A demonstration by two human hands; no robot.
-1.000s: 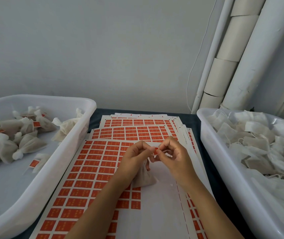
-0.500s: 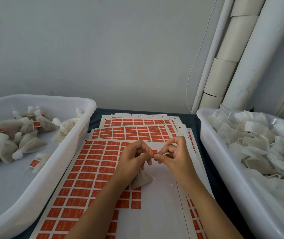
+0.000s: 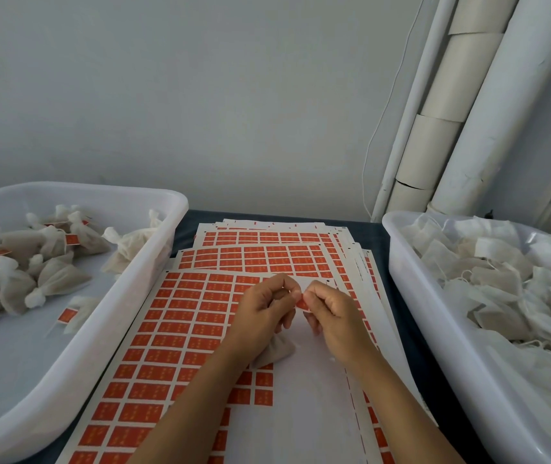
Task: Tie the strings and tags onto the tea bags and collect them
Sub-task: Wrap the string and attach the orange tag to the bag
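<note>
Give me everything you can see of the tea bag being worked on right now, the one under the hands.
The tea bag is a small off-white pouch of thin, papery-looking material, bulging as if filled. It hangs low beneath the left hand, just over the bare white part of the top label sheet; whether it touches the sheet is unclear. Its neck is hidden behind the left palm and wrist. Above it, both hands pinch a small orange tag, the right hand from the other side. No string is discernible.

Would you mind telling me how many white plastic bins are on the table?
2. One bin sits left of the label sheets and holds tied tea bags; the other bin sits right, piled with untied bags. Neither is fully in frame.
</note>
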